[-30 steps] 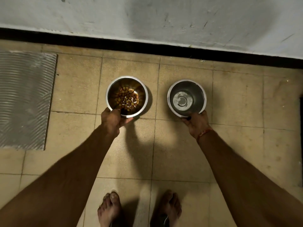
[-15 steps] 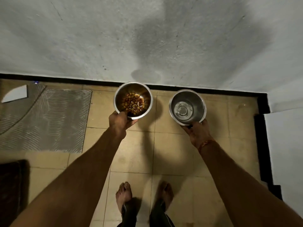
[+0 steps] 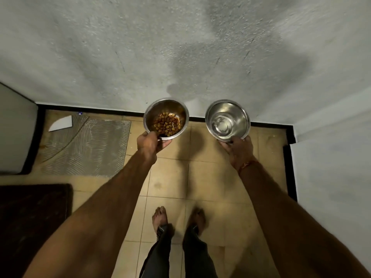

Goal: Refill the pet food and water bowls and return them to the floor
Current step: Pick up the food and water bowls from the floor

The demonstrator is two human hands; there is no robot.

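Two steel bowls are held up in front of me, above the tiled floor (image 3: 170, 177). The food bowl (image 3: 152, 113) on the left holds brown kibble, and my left hand (image 3: 149, 144) grips its near rim. The water bowl (image 3: 241, 115) on the right has clear water in it, and my right hand (image 3: 240, 150) grips its near rim, a red thread at the wrist. Both bowls are level and apart from each other.
A grey wall (image 3: 180, 47) with a black skirting stands ahead, and another wall (image 3: 331, 177) closes the right side. A grey ribbed mat (image 3: 86, 145) lies at the left, a dark mat (image 3: 30, 213) nearer. My bare feet (image 3: 160, 217) stand on the tiles.
Both bowls have come up off the floor in my hands. The view has pulled back and upward, so more wall and floor show.
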